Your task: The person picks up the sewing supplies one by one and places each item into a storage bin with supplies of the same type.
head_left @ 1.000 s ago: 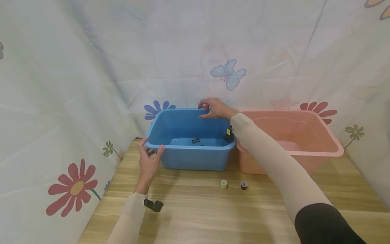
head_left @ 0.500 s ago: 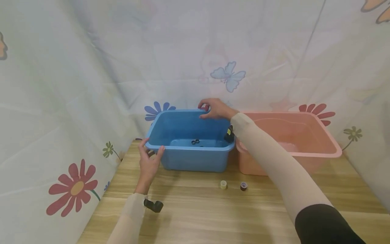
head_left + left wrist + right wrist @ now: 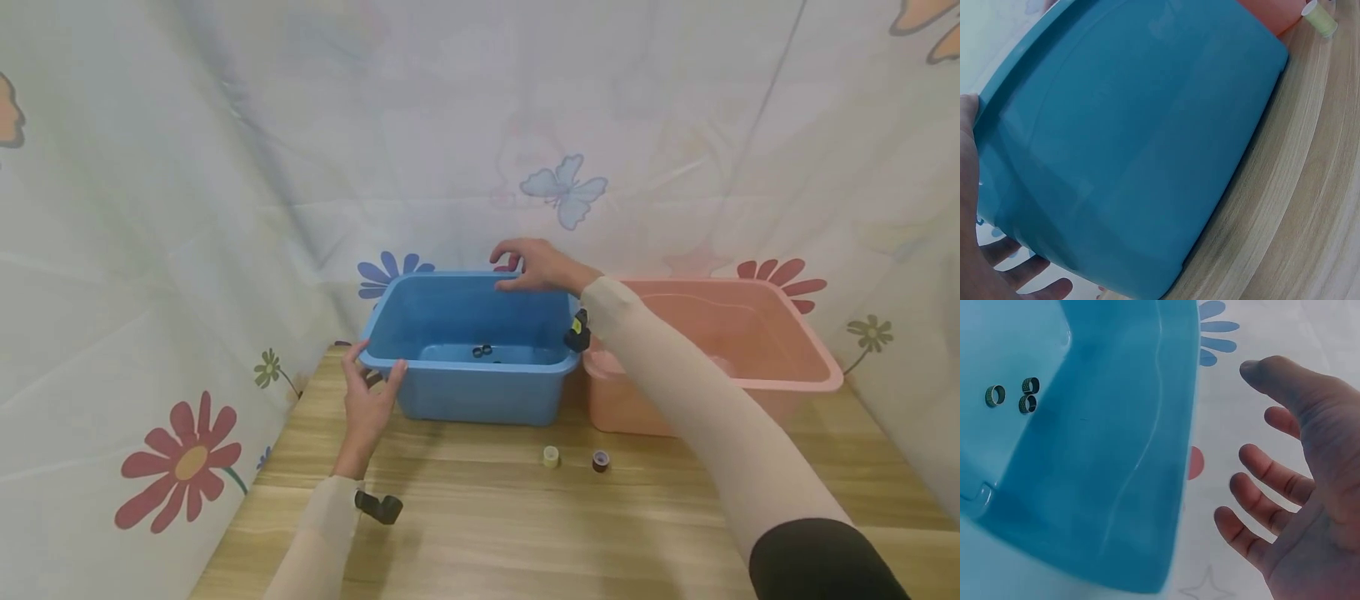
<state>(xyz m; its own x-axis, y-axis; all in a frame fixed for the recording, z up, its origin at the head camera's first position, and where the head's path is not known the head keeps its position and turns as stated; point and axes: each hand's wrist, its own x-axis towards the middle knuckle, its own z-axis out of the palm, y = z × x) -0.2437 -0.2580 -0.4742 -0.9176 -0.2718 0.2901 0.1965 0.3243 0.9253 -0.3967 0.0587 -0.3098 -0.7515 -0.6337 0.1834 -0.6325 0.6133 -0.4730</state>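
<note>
A blue plastic tub (image 3: 480, 392) stands on the wooden table. On its floor lie three small dark metal rings with dotted sides, like ring thimbles (image 3: 995, 395). My left hand (image 3: 367, 408) spans the tub's near left corner, its thumb at the rim and its fingers spread along the side. In the left wrist view those fingers (image 3: 1029, 270) look loose, and their contact with the wall is unclear. My right hand (image 3: 540, 265) hovers by the far rim, toward the right. Its fingers (image 3: 1266, 469) are loosely bent and hold nothing.
A pink tub (image 3: 780, 333) stands right of the blue one. On the table (image 3: 480, 517) in front are a pale yellow thread spool (image 3: 551, 456) and a dark brown thread spool (image 3: 600, 461). A printed curtain (image 3: 450, 150) hangs close behind the tubs.
My right hand and forearm have shifted slightly to the right, still with nothing held. My left hand stays at the tub's corner. The tubs, rings and spools stay where they were.
</note>
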